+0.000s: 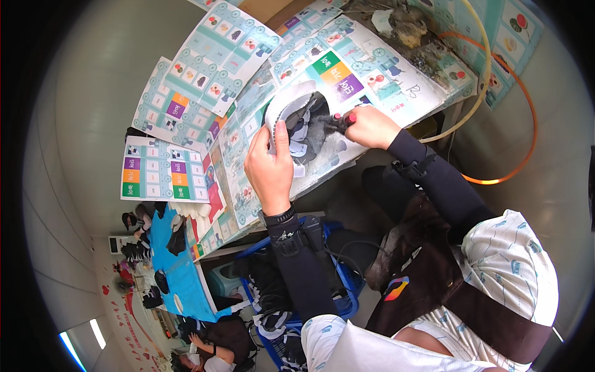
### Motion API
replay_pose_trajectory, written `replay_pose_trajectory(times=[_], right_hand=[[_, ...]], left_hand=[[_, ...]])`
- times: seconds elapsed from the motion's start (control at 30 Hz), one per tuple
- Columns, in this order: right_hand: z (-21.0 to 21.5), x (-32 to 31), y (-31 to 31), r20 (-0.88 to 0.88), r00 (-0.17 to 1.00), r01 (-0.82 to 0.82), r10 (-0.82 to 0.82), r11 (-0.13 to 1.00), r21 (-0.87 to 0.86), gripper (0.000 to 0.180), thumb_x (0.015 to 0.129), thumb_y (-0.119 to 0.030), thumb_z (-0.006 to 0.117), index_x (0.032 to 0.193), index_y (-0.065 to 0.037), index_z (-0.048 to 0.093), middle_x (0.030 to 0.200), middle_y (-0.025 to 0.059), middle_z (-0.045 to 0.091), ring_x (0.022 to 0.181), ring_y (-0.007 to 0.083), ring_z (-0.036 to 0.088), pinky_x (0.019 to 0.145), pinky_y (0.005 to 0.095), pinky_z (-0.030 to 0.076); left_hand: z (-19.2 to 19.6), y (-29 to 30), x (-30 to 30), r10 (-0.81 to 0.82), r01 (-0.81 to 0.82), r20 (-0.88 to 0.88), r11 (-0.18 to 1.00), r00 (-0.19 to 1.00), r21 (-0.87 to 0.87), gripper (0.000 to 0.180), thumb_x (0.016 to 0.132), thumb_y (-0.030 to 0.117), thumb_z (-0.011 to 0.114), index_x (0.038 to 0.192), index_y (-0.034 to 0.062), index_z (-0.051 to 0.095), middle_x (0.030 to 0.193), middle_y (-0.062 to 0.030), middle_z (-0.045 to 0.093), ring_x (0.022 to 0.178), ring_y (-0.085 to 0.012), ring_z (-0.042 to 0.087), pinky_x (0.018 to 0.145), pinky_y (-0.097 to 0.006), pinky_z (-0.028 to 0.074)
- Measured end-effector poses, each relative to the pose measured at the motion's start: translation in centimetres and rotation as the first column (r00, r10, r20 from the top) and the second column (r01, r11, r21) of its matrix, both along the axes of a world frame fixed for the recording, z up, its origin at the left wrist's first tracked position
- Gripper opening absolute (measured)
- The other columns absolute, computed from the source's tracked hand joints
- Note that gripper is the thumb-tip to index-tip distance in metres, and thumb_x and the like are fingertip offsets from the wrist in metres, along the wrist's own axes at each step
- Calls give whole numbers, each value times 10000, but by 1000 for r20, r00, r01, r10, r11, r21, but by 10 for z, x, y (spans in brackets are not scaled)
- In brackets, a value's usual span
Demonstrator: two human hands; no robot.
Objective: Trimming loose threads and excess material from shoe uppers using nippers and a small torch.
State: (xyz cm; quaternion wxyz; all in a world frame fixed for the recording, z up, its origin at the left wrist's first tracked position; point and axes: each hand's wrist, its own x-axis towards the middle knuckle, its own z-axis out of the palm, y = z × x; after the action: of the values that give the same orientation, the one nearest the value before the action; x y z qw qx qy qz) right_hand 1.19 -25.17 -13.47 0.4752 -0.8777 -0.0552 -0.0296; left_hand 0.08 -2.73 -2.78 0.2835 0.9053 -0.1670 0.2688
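My left hand is closed around the rim of a black, grey and white shoe upper, its thumb lying over the pale stitched edge. The upper is tilted, with its opening and dark inside facing me. My right hand is closed on a red-handled tool. From that hand a dark, fuzzy-looking part reaches into the upper; whether it belongs to the tool or to the upper, I cannot tell. Beneath both hands lies the worktable, covered with printed sheets.
More printed sheets overhang the table's left side. A blue basket of dark shoe parts stands under the table edge. An orange hose loops at the right. Beyond a blue-covered table, a co-worker sits at lower left.
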Motion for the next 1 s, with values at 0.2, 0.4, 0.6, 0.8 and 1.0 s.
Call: replay_pose_trajectory(times=[0.2,0.4,0.6,0.8,1.0], right_hand=[[18,11,13,67,998,-18,19,1000,-24,260,872,-160,531,838,25,709,890,332,695,927,533,671,896,588,528],[36,24,21,136,990,-7,22,994,-109,272,830,-152,613,976,7,778,869,322,700,908,511,687,855,569,544],[31,27,21,150,988,-19,45,985,-170,363,809,-162,644,1107,-17,792,917,314,723,937,494,704,891,531,564],[33,27,18,139,990,6,23,978,-206,415,807,-173,672,1182,-37,788,973,306,743,996,479,717,924,505,571],[35,24,16,118,991,-24,55,970,-243,436,798,-174,682,1195,-21,779,976,311,743,984,482,722,930,503,574]], left_hand=[[27,-3,6,84,-78,-43,988,996,136,457,1068,469,631,1054,30,759,881,-235,722,811,-447,687,742,-450,528],[42,-6,25,94,-95,12,986,995,138,529,1031,562,621,950,60,767,829,-237,716,833,-476,693,714,-514,540],[45,-8,39,95,-91,-26,989,995,114,553,1018,595,603,958,79,793,833,-217,741,856,-452,722,737,-508,568],[48,-14,44,98,-89,-53,985,994,150,577,996,619,613,967,78,812,836,-203,762,865,-426,745,754,-503,591],[45,-18,46,97,-95,-8,986,995,135,582,991,632,615,938,85,806,811,-195,755,853,-418,746,753,-503,596]])
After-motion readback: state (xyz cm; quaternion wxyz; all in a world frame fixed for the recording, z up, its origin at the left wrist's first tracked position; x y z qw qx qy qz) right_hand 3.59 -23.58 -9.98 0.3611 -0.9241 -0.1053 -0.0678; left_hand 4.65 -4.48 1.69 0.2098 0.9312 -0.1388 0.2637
